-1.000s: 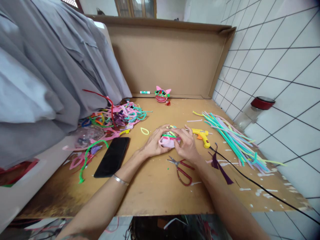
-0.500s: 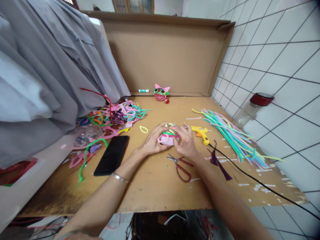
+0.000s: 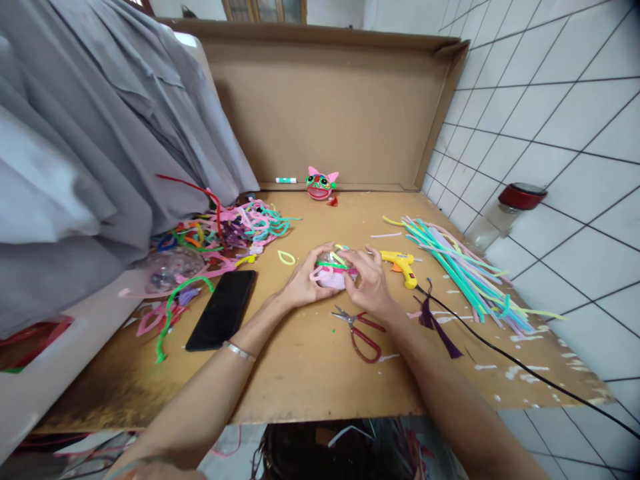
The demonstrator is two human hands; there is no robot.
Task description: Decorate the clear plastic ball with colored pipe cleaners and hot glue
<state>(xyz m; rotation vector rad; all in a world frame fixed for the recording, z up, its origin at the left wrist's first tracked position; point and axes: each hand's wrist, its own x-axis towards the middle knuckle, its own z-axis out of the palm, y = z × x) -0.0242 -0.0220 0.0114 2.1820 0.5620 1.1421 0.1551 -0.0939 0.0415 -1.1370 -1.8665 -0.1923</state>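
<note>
Between my hands, over the middle of the table, is a small round craft piece with a pale lilac lower part, a green band and yellow loops on top. My left hand wraps round its left side. On the right, my right hand has its fingers bent against the piece's upper right edge. Red-handled scissors lie partly spread just below my hands. A yellow glue gun rests beside my right hand. Left of my hands lies a yellow loop.
A black phone and a tangled pile of pipe cleaners are on the left. Straight pipe cleaners, a purple tassel and a black cord lie right. A pink-eared figure stands at the back.
The piece is tilted slightly differently, and more of its green band and lilac part shows between my hands. The whole view has shifted slightly.
</note>
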